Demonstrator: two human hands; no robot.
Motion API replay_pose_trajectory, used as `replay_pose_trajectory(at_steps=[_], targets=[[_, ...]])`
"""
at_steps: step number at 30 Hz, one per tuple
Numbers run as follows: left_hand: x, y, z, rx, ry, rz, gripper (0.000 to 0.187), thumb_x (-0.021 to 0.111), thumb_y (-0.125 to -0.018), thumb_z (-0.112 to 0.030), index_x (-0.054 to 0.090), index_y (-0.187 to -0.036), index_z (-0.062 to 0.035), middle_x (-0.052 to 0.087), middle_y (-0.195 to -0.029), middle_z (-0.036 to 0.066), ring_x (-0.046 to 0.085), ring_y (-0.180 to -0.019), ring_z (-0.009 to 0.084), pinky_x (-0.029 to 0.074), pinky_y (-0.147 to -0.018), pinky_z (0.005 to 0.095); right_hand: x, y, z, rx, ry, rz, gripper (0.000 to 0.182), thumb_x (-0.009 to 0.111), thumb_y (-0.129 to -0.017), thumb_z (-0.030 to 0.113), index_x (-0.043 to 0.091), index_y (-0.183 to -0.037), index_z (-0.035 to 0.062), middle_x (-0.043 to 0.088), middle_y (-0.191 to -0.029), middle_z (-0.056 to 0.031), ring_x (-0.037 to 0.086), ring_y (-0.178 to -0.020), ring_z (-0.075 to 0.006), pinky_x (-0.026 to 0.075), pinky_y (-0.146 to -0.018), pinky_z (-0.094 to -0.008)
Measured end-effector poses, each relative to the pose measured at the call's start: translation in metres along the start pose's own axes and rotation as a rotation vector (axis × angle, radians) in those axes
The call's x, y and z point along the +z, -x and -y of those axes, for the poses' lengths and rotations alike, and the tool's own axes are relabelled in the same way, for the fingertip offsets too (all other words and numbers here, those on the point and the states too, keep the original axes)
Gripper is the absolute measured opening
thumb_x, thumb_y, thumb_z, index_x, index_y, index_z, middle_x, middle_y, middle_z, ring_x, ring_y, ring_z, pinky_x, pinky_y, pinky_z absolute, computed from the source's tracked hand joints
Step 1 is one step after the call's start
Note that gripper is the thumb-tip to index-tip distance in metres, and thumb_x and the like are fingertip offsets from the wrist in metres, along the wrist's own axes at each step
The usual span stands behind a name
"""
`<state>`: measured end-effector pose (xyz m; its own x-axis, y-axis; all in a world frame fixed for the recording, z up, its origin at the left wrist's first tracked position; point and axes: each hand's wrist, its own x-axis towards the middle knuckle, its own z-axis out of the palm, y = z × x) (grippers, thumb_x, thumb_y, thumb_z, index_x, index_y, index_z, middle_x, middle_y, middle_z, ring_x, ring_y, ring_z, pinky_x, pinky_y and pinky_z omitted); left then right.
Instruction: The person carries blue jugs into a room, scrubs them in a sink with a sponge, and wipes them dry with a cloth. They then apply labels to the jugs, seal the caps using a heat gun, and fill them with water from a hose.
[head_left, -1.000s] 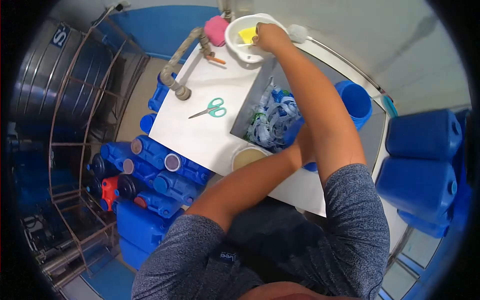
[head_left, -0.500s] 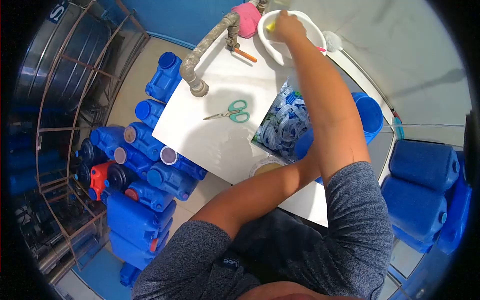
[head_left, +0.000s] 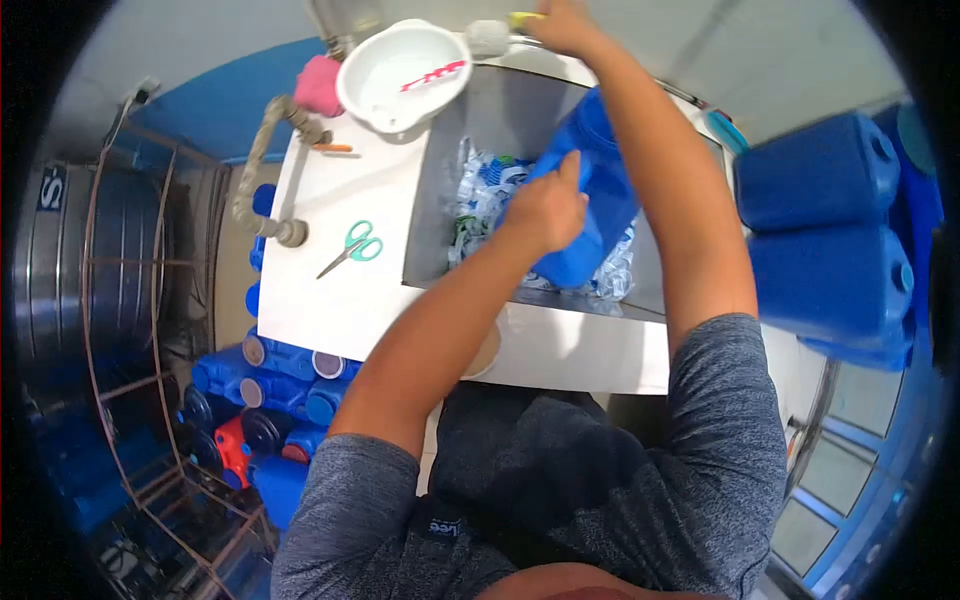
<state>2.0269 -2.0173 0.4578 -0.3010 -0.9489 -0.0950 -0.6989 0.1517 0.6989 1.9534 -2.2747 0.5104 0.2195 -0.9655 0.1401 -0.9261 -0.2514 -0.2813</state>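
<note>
My left hand (head_left: 548,208) is closed around the handle of a blue plastic jug (head_left: 612,185). The jug is tilted over the grey sink (head_left: 510,100), above crumpled clear plastic with blue and green print (head_left: 487,180). At the far edge of the counter, my right hand (head_left: 565,28) pinches a small yellow piece (head_left: 522,20) that looks like a sponge. Just left of that hand lies a round white brush head (head_left: 488,38). A white basin (head_left: 372,105) stands left of the brush, with a pink-red strip (head_left: 435,75) in it.
Teal-handled scissors (head_left: 352,247) lie on the white counter (head_left: 330,310). A pipe with an orange-handled tap (head_left: 332,148) rises at left beside a pink cloth (head_left: 319,86). Blue containers (head_left: 825,275) are stacked at right, and more (head_left: 285,385) stand on the floor at left.
My right hand has left the basin with the yellow piece and moved past the brush head. My left hand, hidden before, now shows on the jug's handle. The view has turned rightward.
</note>
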Motion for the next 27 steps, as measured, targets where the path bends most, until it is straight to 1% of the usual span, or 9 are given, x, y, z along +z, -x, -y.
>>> replay_pose_trajectory(at_steps=[4, 6, 10, 12, 15, 18, 19, 26, 27], targets=[[0.001, -0.022, -0.019, 0.021, -0.05, 0.093, 0.068, 0.056, -0.097, -0.035, 0.03, -0.154, -0.0088, 0.064, -0.122, 0.029, 0.063, -0.111, 0.0446, 0.048, -0.098, 0.0514, -0.053, 0.049, -0.156, 0.215, -0.188, 0.086, 0.062, 0.073, -0.082, 0.044, 0.061, -0.115, -0.0069, 0.068, -0.108, -0.0305, 0.067, -0.099, -0.0438, 0.053, -0.09, -0.0478], [0.004, -0.031, -0.039, 0.019, -0.082, 0.134, 0.066, 0.056, -0.097, -0.038, 0.033, -0.152, -0.0098, 0.064, -0.123, 0.027, 0.063, -0.112, 0.0442, 0.048, -0.097, 0.0515, -0.068, 0.085, -0.196, -0.06, -0.063, -0.138, 0.048, 0.067, -0.09, 0.035, 0.058, -0.113, -0.005, 0.07, -0.093, -0.0241, 0.07, -0.082, -0.0344, 0.057, -0.075, -0.0437], [0.013, -0.047, -0.076, 0.109, -0.164, 0.185, 0.06, 0.056, -0.098, -0.04, 0.04, -0.147, -0.0096, 0.067, -0.12, 0.025, 0.064, -0.11, 0.0441, 0.049, -0.095, 0.0513, -0.09, 0.121, -0.198, -0.019, 0.038, 0.22, 0.034, 0.066, -0.084, 0.027, 0.068, -0.113, 0.0087, 0.069, -0.106, -0.0144, 0.067, -0.1, -0.0339, 0.055, -0.088, -0.0443], [0.022, -0.052, -0.087, 0.103, -0.197, 0.221, 0.058, 0.056, -0.098, -0.04, 0.043, -0.145, -0.0095, 0.067, -0.118, 0.024, 0.064, -0.109, 0.044, 0.05, -0.094, 0.0511, -0.077, 0.137, -0.191, -0.628, 0.113, 0.14, 0.025, 0.064, -0.082, 0.023, 0.072, -0.097, 0.0046, 0.07, -0.104, -0.0139, 0.066, -0.093, -0.0355, 0.055, -0.085, -0.0469], [0.031, -0.056, -0.095, 0.095, -0.236, 0.169, 0.053, 0.056, -0.098, -0.039, 0.046, -0.141, -0.009, 0.068, -0.117, 0.023, 0.064, -0.107, 0.0437, 0.05, -0.092, 0.0513, -0.087, 0.16, -0.152, -0.647, 0.295, 0.372, 0.026, 0.063, -0.079, 0.024, 0.073, -0.093, 0.0038, 0.07, -0.1, -0.0177, 0.066, -0.092, -0.0395, 0.054, -0.085, -0.0482], [0.036, -0.048, -0.101, 0.123, -0.202, 0.116, 0.051, 0.054, -0.099, -0.038, 0.049, -0.137, -0.0047, 0.07, -0.111, 0.023, 0.066, -0.104, 0.0413, 0.051, -0.089, 0.052, -0.053, 0.11, -0.218, -0.59, 0.343, 0.228, 0.025, 0.061, -0.078, 0.023, 0.074, -0.087, 0.0039, 0.07, -0.095, -0.0196, 0.065, -0.091, -0.0416, 0.054, -0.084, -0.0489], [0.036, -0.048, -0.106, 0.123, -0.243, 0.128, 0.051, 0.054, -0.099, -0.038, 0.049, -0.136, -0.0045, 0.07, -0.11, 0.023, 0.066, -0.103, 0.0414, 0.051, -0.088, 0.0521, -0.065, 0.11, -0.211, -0.326, 0.358, 0.407, 0.027, 0.061, -0.077, 0.024, 0.074, -0.087, 0.0034, 0.07, -0.098, -0.0199, 0.066, -0.095, -0.04, 0.053, -0.085, -0.0481], [0.038, -0.051, -0.104, 0.069, -0.243, 0.107, 0.051, 0.053, -0.099, -0.04, 0.05, -0.136, -0.0048, 0.069, -0.109, 0.026, 0.065, -0.102, 0.0458, 0.05, -0.089, 0.0531, -0.057, 0.112, -0.209, -0.443, 0.217, 0.272, 0.027, 0.06, -0.082, 0.027, 0.073, -0.086, 0.0038, 0.069, -0.11, -0.02, 0.066, -0.101, -0.0387, 0.053, -0.086, -0.0481], [0.037, -0.054, -0.105, 0.077, -0.248, 0.101, 0.051, 0.053, -0.099, -0.04, 0.05, -0.136, -0.0048, 0.069, -0.109, 0.026, 0.065, -0.102, 0.0458, 0.05, -0.089, 0.0531, -0.066, 0.106, -0.213, -0.224, 0.35, 0.372, 0.03, 0.057, -0.086, 0.029, 0.072, -0.089, 0.0033, 0.068, -0.112, -0.0216, 0.065, -0.103, -0.0395, 0.053, -0.086, -0.0485]])
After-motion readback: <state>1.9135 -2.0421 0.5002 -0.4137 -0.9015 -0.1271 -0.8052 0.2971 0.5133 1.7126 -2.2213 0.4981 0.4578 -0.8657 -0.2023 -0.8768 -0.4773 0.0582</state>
